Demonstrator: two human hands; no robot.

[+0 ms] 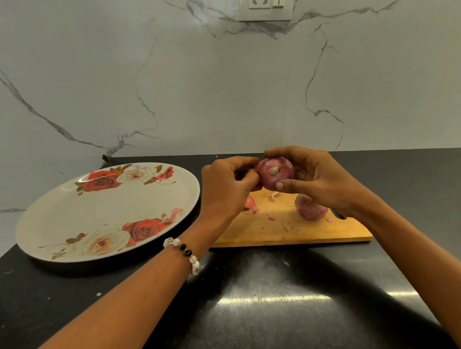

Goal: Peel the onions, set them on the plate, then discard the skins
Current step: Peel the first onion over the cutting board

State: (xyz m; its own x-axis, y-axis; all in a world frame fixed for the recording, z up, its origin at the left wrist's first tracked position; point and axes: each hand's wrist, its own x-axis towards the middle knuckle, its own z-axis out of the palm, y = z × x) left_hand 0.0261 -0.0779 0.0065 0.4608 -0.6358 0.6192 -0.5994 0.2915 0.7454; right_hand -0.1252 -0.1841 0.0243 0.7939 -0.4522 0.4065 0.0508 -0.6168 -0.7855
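Your right hand (313, 178) is holding 1 onion (276, 173) up over the wooden board (286, 231). Your left hand (229, 188) is pinching its skin. Another onion (309, 208) is sitting on the board, beside the plate (58, 221).

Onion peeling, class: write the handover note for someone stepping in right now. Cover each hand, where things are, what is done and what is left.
Right hand holds the onion above the cutting board.
Left hand pinches skin at the onion's side.
Second onion lies on the board among skin scraps.
Plate holds no onions.
Left: finish peeling both, plate them, discard skins.
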